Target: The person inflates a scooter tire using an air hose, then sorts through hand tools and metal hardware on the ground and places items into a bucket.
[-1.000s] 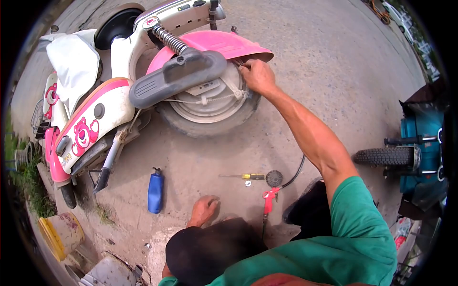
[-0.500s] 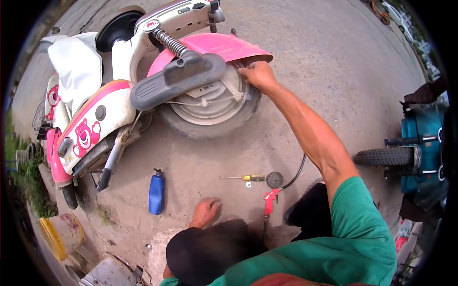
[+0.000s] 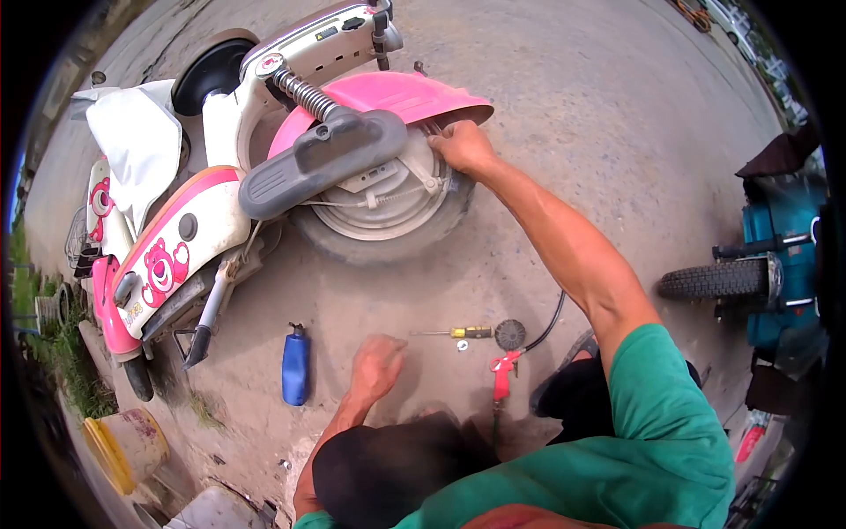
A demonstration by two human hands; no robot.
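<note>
Pink-and-white scooter (image 3: 210, 201), side-down on the ground. Right hand (image 3: 464, 148), fingers narrowed beside the dusty grey wheel (image 3: 388, 220), is best kept steady; contents unclear. Left hand (image 3: 377, 366) blurred, opening indeterminable.

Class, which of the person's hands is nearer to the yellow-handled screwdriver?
Left. The left hand is just off the tip of the screwdriver; the right hand is farther away, by the pink fender.

Fender (image 3: 401, 95): pink, above my wheel.
Bottle (image 3: 295, 368): blue, lower left of centre.
My sleeve (image 3: 663, 388): plain green, lower right.
</note>
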